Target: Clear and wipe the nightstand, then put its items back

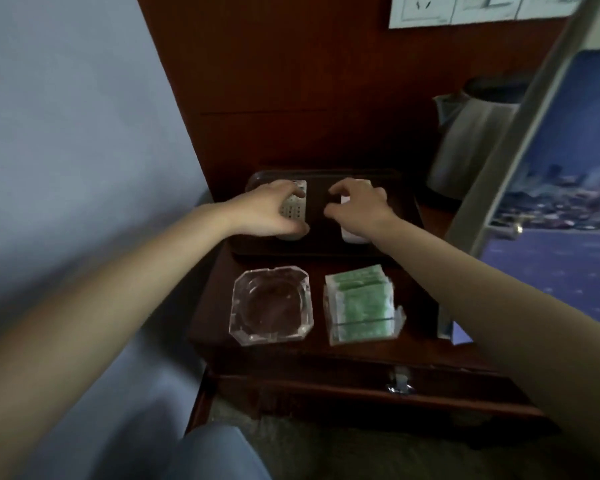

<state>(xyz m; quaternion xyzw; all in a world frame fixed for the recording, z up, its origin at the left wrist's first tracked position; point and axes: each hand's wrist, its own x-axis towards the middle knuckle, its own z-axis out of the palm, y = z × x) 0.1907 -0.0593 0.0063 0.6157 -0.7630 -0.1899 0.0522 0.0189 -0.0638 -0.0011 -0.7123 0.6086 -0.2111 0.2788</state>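
1. Head view, table: the dark wooden table (421,292) carries all its things, so clearing appears to be only beginning. No cloth is visible.
2. Head view, tray: a dark tray (407,220) sits at the back of the table, against the wood panel. A grey remote (293,208) and a white object (353,236), probably a second remote, lie on it side by side, apart.
3. Head view, left hand: the left hand (271,211) lies over the grey remote. Its fingers (297,192) are curled round the far side and the thumb runs along the near edge. This reads as a grip ready for lifting.
4. Head view, right hand: the right hand (359,206) arches over the white object with bent fingers. Thumb and forefinger stand a little apart on the left. I cannot tell whether the hold is closed.
5. Head view, front row: a clear glass ashtray (271,306) and a clear holder of green packets (361,303) stand near the front edge, untouched. They are well apart from both hands.
6. Head view, surroundings: a kettle (471,147) stands behind and to the right, partly hidden by a pale bar. A drawer handle (399,382) shows below the tabletop.
7. Judgement: taking both tray items at once spares a trip. The glass ashtray will need a firm, level hold later.
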